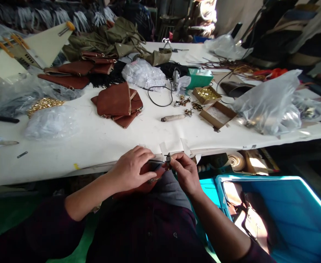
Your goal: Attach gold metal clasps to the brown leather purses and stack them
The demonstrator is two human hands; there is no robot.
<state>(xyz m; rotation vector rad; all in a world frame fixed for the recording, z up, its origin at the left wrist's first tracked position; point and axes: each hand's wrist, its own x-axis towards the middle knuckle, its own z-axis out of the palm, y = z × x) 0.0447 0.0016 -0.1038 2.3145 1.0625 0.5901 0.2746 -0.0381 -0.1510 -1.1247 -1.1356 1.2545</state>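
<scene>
At the table's front edge, my left hand (133,168) lies over a brown leather bag (146,187) on my lap, its fingers closed on the upper part. A small metal ring shows on the bag below my thumb. My right hand (186,171) pinches a small dark metal fitting (168,157) between thumb and fingertips, close to the left fingertips. A thin dark strip runs from the left fingers toward the fitting. Its exact kind is too small to make out, and my left hand hides much of the bag.
On the white table (94,146) lie brown leather pouches (113,100), a wrapped-handle tool (173,118), a box of brass pieces (206,94), an open cardboard box (218,114) and plastic bags (270,106). A blue bin (289,204) holding bags stands at my right.
</scene>
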